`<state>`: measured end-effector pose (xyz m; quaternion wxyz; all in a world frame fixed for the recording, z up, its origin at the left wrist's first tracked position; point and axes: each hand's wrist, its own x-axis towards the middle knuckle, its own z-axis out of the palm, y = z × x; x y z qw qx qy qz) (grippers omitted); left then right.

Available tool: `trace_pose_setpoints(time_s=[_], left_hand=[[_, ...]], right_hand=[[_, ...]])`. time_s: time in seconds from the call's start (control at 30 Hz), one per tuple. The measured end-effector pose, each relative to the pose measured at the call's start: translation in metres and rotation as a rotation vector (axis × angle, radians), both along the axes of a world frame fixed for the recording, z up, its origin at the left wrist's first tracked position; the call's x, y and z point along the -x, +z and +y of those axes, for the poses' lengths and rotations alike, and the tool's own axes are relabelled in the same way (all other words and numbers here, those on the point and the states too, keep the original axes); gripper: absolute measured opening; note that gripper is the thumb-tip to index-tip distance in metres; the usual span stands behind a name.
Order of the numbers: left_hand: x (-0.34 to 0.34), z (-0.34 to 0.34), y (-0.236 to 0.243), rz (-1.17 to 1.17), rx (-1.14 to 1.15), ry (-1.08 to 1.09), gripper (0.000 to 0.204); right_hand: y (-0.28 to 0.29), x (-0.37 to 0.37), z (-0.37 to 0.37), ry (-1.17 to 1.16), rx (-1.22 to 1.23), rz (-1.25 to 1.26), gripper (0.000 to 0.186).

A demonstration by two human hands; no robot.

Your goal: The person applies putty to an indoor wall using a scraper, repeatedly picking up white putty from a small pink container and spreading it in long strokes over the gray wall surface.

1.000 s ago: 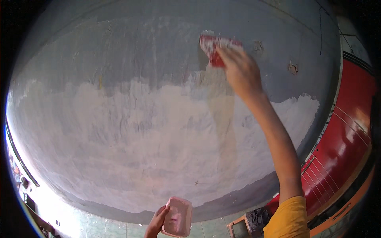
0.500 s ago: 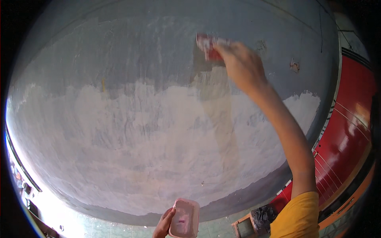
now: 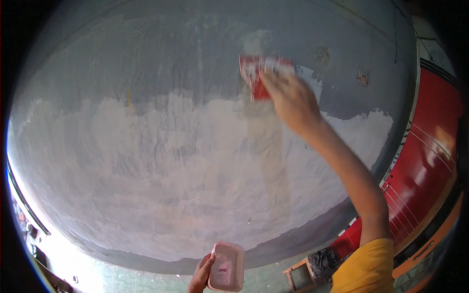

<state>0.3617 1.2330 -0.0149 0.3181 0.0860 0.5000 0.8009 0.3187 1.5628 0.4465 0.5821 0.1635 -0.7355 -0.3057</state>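
Note:
In front of me is a grey wall (image 3: 161,58) whose lower part carries a broad whitish coat of filler (image 3: 161,195). My right hand (image 3: 295,100) grips a red, flat putty spreader (image 3: 260,92) smeared with white, its wide edge uppermost and against the wall above the coat. Pale fresh smears (image 3: 311,80) show beside and above the spreader. Low in front, my left hand (image 3: 201,274) holds a pinkish rectangular plastic tub (image 3: 240,266) by its left side. Some filler and a small pink spot lie inside the tub.
A red glossy panel (image 3: 432,122) runs along the right. Near my right sleeve stands a small wooden frame (image 3: 299,276) with a dark crumpled thing (image 3: 322,263) beside it. A small fitting (image 3: 362,78) juts from the wall. Greenish tiles (image 3: 146,282) cover the floor below.
My right hand and the spreader have come a little lower on the wall. Whitish smears now show above and right of the spreader. The left hand and tub have barely moved.

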Motion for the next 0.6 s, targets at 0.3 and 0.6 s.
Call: trace_pose_setpoints(time_s=[0.3, 0.6], left_hand=[[-0.009, -0.005, 0.015, -0.014, 0.018, -0.035, 0.057], [-0.015, -0.024, 0.002, -0.024, -0.032, 0.036, 0.058]], right_hand=[[0.082, -0.037, -0.028, 0.037, 0.199, 0.089, 0.029], [-0.035, -0.018, -0.03, 0.193, -0.001, -0.175, 0.03]])
